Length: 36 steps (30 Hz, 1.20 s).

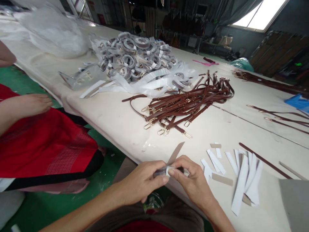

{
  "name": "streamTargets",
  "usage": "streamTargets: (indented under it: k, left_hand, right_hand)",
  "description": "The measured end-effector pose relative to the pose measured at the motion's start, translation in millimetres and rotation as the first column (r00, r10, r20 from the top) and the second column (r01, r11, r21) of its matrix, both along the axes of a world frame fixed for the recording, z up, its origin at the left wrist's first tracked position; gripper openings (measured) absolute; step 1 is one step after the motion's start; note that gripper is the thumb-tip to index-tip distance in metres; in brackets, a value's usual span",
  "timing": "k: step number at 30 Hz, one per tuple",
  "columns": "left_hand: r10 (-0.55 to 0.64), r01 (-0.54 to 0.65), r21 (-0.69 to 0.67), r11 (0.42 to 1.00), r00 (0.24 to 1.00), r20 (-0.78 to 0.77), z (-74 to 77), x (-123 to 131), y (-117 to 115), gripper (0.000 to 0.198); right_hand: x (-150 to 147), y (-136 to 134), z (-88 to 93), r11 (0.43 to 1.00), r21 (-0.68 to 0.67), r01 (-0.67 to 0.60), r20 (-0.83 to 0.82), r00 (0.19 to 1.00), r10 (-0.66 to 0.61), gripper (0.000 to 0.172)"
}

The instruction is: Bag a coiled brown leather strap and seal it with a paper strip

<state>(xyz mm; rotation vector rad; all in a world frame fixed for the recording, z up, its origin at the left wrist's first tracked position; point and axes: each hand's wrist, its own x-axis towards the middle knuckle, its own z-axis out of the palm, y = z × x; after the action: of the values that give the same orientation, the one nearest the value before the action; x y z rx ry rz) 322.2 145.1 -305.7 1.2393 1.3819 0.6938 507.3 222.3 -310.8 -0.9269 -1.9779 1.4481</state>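
head: fingers (166,178) pinched on strap (169,170)

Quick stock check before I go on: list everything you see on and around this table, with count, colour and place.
table: one, cream, runs across the view.
brown straps: a loose pile, brown with gold clasps, table centre.
wrapped coils: a heap, grey in clear wrap, behind the straps.
white strips: a dozen or so, white, near edge at right.
plastic bags: a mound, clear white, far left.
blue piece: one, right edge.
person in red: one, seated at left.
wrapped strap: one, dark, with a paper strip, pinched by both hands.
left hand: grip closed on it.
right hand: grip closed on it.
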Motion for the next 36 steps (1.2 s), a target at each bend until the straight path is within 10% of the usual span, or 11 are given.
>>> streamTargets:
  k: [6, 11, 16, 20, 31, 36]
  left_hand:
    - [-0.008, 0.026, 0.184, 0.983, 0.995, -0.097, 0.7, 3, 5, 0.027]
    - [0.059, -0.059, 0.028, 0.998, 0.998, -0.020, 3.0, 6, 4, 0.027]
    - [0.180, -0.167, -0.161, 0.973, 0.981, 0.071, -5.8, 11, 0, 0.028]
    - [0.252, -0.194, -0.260, 0.946, 0.945, 0.209, -12.7, 12, -2, 0.026]
    - [0.365, -0.182, -0.356, 0.917, 0.745, 0.558, -25.1, 6, -2, 0.034]
    - [0.369, -0.191, -0.344, 0.919, 0.725, 0.582, -30.6, 5, -7, 0.042]
  right_hand:
    - [-3, -2, -7.1, 0.925, -0.362, 0.113, -0.055, 0.988, -0.142, 0.026]
    - [-6, -1, -9.4, 0.866, -0.498, 0.044, -0.101, 0.989, -0.109, 0.027]
    - [-5, -1, -4.1, 0.997, -0.080, -0.013, -0.066, 0.998, 0.008, 0.010]
    - [-1, 2, 0.2, 0.947, 0.274, -0.170, -0.089, 0.976, 0.201, 0.023]
    - [10, -4, -10.0, 0.717, 0.614, -0.330, 0.155, 0.941, 0.300, 0.053]
    - [11, -8, -18.0, 0.775, 0.549, -0.314, 0.171, 0.949, 0.263, 0.054]
